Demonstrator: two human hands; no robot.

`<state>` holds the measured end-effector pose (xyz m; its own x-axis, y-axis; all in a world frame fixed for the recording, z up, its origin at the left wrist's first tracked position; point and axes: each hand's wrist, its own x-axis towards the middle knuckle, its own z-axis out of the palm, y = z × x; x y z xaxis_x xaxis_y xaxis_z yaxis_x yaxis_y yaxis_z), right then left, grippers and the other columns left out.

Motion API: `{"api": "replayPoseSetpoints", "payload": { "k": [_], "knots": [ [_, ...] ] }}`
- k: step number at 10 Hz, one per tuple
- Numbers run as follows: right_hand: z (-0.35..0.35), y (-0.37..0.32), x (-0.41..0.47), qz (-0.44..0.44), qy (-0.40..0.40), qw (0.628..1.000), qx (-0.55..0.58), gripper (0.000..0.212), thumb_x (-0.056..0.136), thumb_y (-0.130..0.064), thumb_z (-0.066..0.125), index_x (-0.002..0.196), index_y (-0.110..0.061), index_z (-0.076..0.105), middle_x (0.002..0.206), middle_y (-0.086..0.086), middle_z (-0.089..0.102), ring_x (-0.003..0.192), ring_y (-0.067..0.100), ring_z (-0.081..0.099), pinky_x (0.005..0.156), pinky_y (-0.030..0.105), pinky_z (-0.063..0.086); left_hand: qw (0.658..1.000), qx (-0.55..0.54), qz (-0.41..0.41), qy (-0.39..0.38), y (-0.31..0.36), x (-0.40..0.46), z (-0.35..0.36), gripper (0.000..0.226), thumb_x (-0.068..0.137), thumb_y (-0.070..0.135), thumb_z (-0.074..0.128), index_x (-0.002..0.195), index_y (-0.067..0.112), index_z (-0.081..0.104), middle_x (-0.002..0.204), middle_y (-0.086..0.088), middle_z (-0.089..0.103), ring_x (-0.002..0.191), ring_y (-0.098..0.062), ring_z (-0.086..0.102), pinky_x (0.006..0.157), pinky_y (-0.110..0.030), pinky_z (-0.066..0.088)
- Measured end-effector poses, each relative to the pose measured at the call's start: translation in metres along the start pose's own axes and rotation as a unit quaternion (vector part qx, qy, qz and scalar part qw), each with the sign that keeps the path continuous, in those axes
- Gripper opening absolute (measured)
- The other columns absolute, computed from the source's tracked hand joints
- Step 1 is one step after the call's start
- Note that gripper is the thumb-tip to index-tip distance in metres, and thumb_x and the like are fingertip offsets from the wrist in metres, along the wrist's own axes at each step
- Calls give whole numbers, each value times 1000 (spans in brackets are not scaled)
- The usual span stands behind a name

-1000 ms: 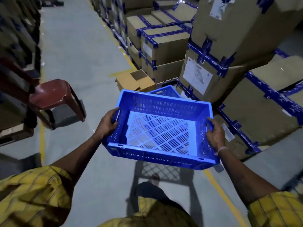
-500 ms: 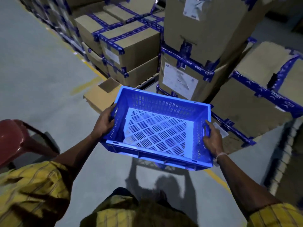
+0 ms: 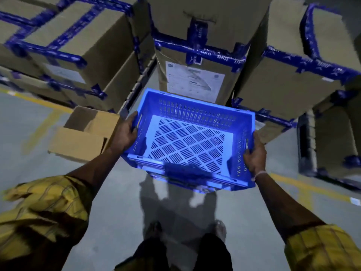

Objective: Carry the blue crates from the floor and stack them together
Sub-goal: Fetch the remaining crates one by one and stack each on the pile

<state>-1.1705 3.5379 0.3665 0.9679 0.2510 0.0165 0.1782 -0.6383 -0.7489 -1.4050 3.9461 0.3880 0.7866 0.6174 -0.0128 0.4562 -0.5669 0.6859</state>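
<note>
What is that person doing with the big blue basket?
A person is carrying an empty blue crate, holding it up off the floor. The left hand grips one short side and the right hand grips the other. They are standing in front of tall stacks of cardboard boxes sealed with blue tape, with a smaller open box on the floor to the left. No other blue crate shows in this picture, so the crate is not stacked yet.
</note>
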Motion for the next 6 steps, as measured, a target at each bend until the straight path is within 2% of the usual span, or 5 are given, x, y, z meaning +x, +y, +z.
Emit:
{"api": "replayPoseSetpoints", "payload": {
  "k": [1, 2, 3, 5, 6],
  "knots": [
    [28, 10, 4, -9, 17, 1000, -2, 63, 92, -3, 46, 154, -8, 34, 139, 19, 55, 121, 34, 55, 96, 28, 35, 999, -1, 34, -21, -29, 35, 15, 57, 100, 11, 55, 154, 14, 40, 146, -15, 56, 127, -35, 58, 99, -31, 43],
    [49, 22, 14, -1, 23, 1000, -14, 65, 91, -20, 43, 154, -7, 34, 132, 23, 57, 116, 36, 56, 91, 31, 38, 998, -5, 54, -34, -47, 56, 32, 55, 101, 18, 50, 155, 13, 39, 148, -15, 54, 129, -35, 56, 105, -39, 45],
    [62, 29, 17, 10, 24, 998, -48, 68, 88, -21, 40, 154, -5, 32, 116, 30, 58, 106, 42, 57, 87, 38, 41, 997, -4, 65, -38, -56, 64, 47, 57, 100, 24, 47, 154, 12, 39, 147, -17, 55, 127, -38, 58, 103, -43, 47],
    [70, 30, 33, 60, 6, 992, -113, 74, 78, -23, 35, 151, -5, 38, 137, 32, 50, 125, 42, 51, 104, 39, 40, 996, -21, 61, -54, -72, 85, 62, 52, 104, 12, 48, 155, 12, 38, 155, -12, 45, 141, -32, 47, 116, -46, 40],
    [68, 28, 28, 68, -3, 990, -122, 63, 92, -14, 44, 153, -6, 33, 138, 33, 48, 125, 44, 50, 102, 39, 40, 995, -30, 67, -73, -74, 81, 58, 53, 104, 9, 48, 155, 8, 36, 158, -14, 40, 146, -31, 39, 119, -46, 35]
  ]
}}
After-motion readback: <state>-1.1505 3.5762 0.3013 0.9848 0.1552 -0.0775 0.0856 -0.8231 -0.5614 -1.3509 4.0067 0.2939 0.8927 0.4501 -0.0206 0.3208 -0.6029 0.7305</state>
